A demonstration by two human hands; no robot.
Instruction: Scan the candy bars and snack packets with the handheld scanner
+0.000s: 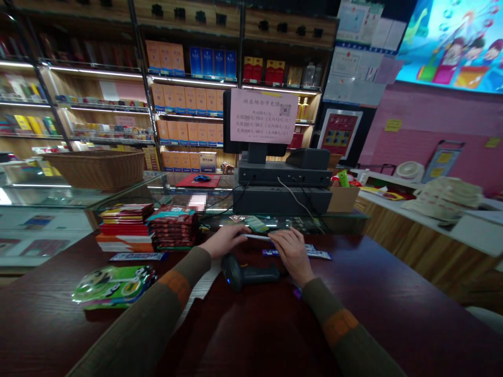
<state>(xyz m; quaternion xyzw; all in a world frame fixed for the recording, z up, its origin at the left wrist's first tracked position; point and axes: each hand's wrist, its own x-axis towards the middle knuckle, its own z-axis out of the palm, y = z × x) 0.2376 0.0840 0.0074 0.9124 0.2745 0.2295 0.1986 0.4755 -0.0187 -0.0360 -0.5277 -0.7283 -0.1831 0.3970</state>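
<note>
Two hands hold a flat pale item at the counter's far edge.

Left hand (225,240) and right hand (290,250) lightly pinch the thin pale item (257,236); barcode scanner (251,273) just nearer, open dark counter (393,293) rightward.

I see lit shelves (188,104) of boxed goods along the back wall, a pink wall (432,131) at right, a glass case (47,204) left, and a dark wooden counter (393,309) below.

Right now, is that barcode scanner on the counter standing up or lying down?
Lying down. The barcode scanner rests flat on its side on the dark wooden counter, between the person's forearms.
</note>
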